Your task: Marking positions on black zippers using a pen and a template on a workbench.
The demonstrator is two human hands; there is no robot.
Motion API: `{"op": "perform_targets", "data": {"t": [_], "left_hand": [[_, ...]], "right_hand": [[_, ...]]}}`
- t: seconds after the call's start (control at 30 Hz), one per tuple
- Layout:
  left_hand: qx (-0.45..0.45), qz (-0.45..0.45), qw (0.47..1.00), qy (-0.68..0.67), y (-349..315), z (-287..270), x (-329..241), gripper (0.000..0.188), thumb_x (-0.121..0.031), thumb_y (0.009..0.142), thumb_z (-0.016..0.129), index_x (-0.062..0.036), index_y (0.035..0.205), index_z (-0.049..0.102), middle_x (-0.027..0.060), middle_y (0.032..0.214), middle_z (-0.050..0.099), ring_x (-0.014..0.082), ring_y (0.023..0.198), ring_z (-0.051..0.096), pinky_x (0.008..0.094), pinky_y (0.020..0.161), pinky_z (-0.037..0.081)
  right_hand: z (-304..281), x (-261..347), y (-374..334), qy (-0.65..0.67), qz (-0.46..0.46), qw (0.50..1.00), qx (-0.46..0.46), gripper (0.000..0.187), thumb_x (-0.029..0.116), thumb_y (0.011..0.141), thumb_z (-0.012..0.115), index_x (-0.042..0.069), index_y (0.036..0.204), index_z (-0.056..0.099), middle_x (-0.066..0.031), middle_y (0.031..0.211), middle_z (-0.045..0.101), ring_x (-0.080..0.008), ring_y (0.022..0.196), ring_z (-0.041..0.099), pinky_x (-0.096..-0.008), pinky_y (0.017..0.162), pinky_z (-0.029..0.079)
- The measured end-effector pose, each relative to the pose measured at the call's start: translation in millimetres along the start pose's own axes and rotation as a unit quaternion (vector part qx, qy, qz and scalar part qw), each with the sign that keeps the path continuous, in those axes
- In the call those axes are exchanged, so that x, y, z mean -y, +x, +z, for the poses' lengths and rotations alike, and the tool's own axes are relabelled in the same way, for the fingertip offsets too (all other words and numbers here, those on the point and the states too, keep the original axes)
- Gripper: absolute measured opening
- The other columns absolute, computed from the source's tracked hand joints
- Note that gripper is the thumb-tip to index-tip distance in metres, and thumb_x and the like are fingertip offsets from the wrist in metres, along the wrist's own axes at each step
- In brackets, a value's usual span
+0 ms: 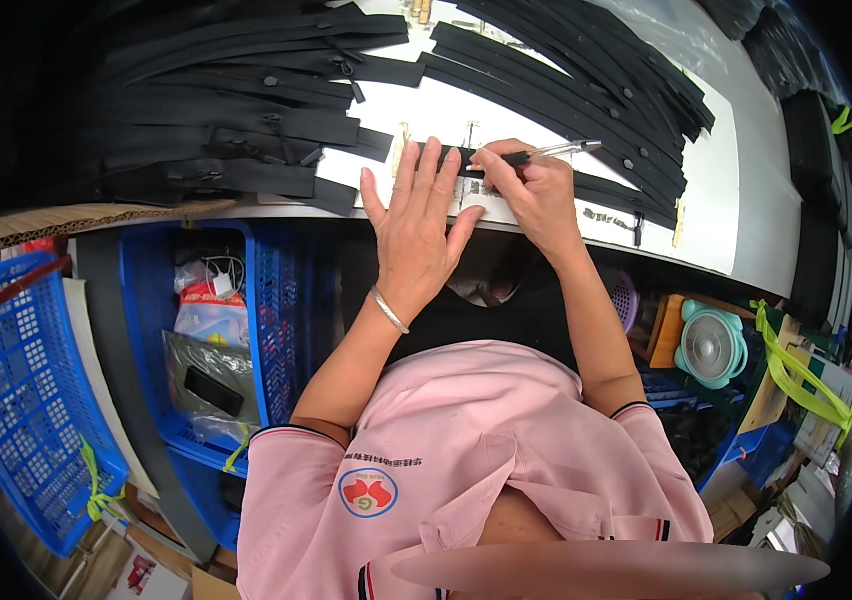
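My left hand (pixel 416 225) lies flat with its fingers spread, pressing on a black fabric strip (pixel 463 160) near the table's front edge. In my right hand (pixel 544 205) is a pen (pixel 521 158) with a clear barrel and a dark grip. Its pale tip points left and meets the strip, or hovers just over it, beside my left fingers. A pile of black strips (pixel 196 145), some with zipper pulls, covers the table at the left. More black strips (pixel 586 95) fan out at the far right, with small round dark pieces on them.
Dark marks and tape show on the white tabletop (pixel 711 215). Corrugated cardboard (pixel 96 222) sticks out along the front left edge. Below the table are blue baskets (pixel 31 385), one holding bags and a black phone (pixel 214 391). A teal fan (pixel 711 342) stands at lower right.
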State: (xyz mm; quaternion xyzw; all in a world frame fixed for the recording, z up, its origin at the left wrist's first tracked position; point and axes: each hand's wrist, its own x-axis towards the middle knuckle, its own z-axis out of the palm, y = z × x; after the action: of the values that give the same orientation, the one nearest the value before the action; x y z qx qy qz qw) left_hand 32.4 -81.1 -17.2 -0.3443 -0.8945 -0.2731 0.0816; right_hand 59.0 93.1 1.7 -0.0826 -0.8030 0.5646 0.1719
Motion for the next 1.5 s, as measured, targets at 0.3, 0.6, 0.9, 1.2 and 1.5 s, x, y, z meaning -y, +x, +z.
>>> {"op": "perform_targets", "data": {"t": [0.3, 0.6, 0.9, 1.2, 1.5], "left_hand": [[-0.002, 0.007, 1.000, 0.007, 1.9, 2.0, -1.8, 0.066, -0.037, 0.093, 0.073, -0.0093, 0.150, 0.054, 0.0129, 0.157, 0.051, 0.0311, 0.151, 0.039, 0.0650, 0.121, 0.008], [0.010, 0.002, 1.000, 0.006, 0.8, 0.6, -0.2, 0.065, -0.033, 0.094, 0.073, -0.0080, 0.151, 0.052, 0.0146, 0.159, 0.048, 0.0321, 0.153, 0.036, 0.0636, 0.122, 0.004], [0.021, 0.014, 1.000, 0.010, 1.4, 2.2, 1.6, 0.068, -0.032, 0.096, 0.072, -0.0067, 0.154, 0.049, 0.0154, 0.163, 0.043, 0.0344, 0.155, 0.032, 0.0641, 0.122, 0.002], [0.070, 0.077, 0.994, -0.040, 10.6, 11.4, -52.5, 0.077, -0.042, 0.095, 0.071, -0.0105, 0.159, 0.042, 0.0093, 0.165, 0.040, 0.0335, 0.156, 0.029, 0.0689, 0.121, -0.003], [0.108, 0.082, 0.990, -0.049, 14.0, 22.0, -63.5, 0.065, -0.032, 0.097, 0.071, -0.0127, 0.155, 0.049, 0.0082, 0.161, 0.047, 0.0303, 0.154, 0.033, 0.0636, 0.123, 0.001]], "right_hand": [[-3.4, -8.0, -2.9, -0.062, 0.002, 0.997, 0.040, 0.019, 0.008, 0.098, 0.069, -0.008, 0.093, 0.076, -0.0066, 0.090, 0.078, -0.0111, 0.070, 0.069, -0.0248, 0.062, 0.052], [-27.7, 10.4, -11.4, 0.043, 0.035, 0.998, -0.031, 0.018, 0.006, 0.099, 0.061, -0.004, 0.093, 0.075, -0.0063, 0.084, 0.074, -0.0080, 0.069, 0.062, -0.0235, 0.064, 0.049], [-85.5, -24.4, -25.3, -0.067, 0.036, 0.984, -0.162, 0.017, 0.012, 0.098, 0.068, -0.001, 0.092, 0.075, -0.0017, 0.069, 0.068, -0.0048, 0.057, 0.054, -0.0239, 0.053, 0.042], [-82.6, -24.5, -24.1, -0.028, 0.049, 0.987, -0.154, 0.018, 0.012, 0.098, 0.068, -0.003, 0.092, 0.076, -0.0025, 0.072, 0.071, -0.0038, 0.061, 0.057, -0.0239, 0.055, 0.044], [-84.4, -19.3, -25.7, -0.083, 0.032, 0.988, -0.128, 0.017, 0.012, 0.100, 0.067, -0.002, 0.095, 0.076, -0.0031, 0.079, 0.073, -0.0061, 0.066, 0.061, -0.0232, 0.059, 0.046]]}}
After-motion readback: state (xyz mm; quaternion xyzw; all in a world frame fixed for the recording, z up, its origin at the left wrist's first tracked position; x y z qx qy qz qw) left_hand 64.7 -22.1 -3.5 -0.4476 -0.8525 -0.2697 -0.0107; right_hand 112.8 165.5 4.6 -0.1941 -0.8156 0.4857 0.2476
